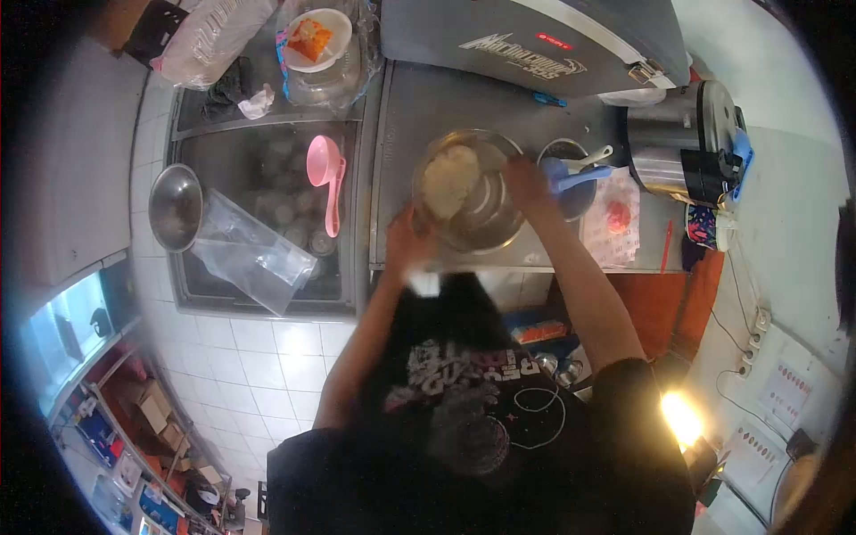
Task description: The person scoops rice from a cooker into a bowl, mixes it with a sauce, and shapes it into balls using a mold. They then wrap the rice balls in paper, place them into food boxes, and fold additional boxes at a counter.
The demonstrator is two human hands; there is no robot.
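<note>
Currently we grip the steel bowl (470, 192) with both hands: left hand (407, 245) closed on its near-left rim, right hand (526, 183) on its right rim. Dough (450, 178) sits inside. Bowl centered on the table (419, 107); pink scoop (325, 178) lies to the left.

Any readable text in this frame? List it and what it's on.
None can be read for sure.
Grey case: white stylised logo, too blurred; red badge beside it, too small.
Black T-shirt: pink and white print, blurred and upside down.
Patterned sheet: print too small.
</note>
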